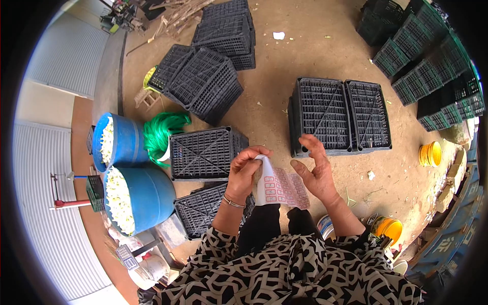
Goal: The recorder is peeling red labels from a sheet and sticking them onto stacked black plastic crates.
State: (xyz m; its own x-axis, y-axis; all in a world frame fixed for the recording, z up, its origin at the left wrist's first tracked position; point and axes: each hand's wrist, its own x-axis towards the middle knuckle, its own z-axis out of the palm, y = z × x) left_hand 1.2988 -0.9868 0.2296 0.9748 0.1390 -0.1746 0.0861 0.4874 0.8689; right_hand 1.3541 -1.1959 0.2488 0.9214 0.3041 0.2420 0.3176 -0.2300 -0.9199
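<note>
My left hand pinches the upper left edge of a sheet of labels. Small red-bordered labels in rows cover the sheet, which curls over at the top and hangs before my legs. My right hand is raised just right of the sheet, thumb and fingers spread, with nothing visible between them. Beyond that hand, two stacks of black plastic crates stand side by side, the larger crate stack left of the narrower-looking crate stack. Left of my left hand is another black crate with its slatted bottom upward.
Blue barrels full of pale produce stand at left, near green plastic strands. A platform scale is at lower left. More crates lie ahead; green crates are stacked at right. Yellow buckets sit on the right.
</note>
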